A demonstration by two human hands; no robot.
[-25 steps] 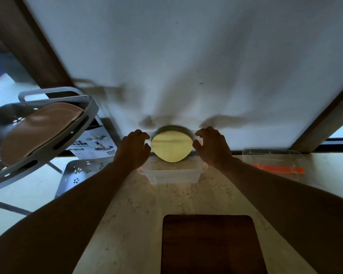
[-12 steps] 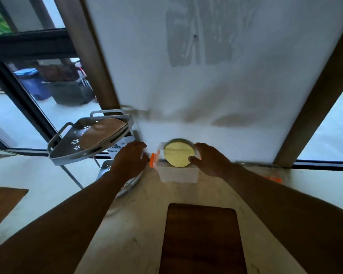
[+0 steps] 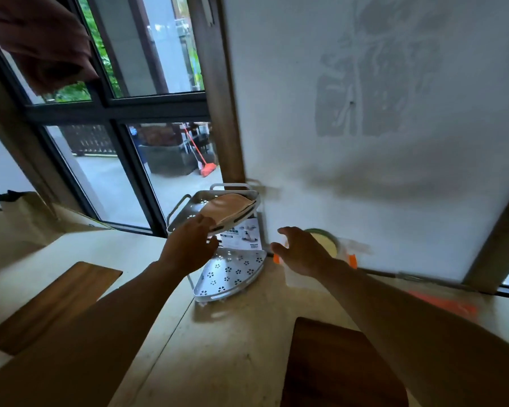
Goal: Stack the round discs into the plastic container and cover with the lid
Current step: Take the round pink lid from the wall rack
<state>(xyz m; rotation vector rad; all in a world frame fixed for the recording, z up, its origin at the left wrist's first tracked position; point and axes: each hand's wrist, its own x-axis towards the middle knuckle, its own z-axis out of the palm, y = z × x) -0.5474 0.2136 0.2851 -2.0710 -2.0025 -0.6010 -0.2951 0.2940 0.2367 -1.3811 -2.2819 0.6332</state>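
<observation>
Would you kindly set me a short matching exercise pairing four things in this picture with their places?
Things:
1. tan cloth
2. round disc
3. left hand
4. dark board

Places:
A. behind the right hand, by the wall
B. on the rack's top tier
C. on the counter, nearest the camera
D. in front of the rack

Pairs: 1-B, 2-A, 3-D, 4-C

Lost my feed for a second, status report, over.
Left hand open, reaching at the rack. Right hand open, in front of the container. Discs standing in it, lid not on. Nothing blocking.
</observation>
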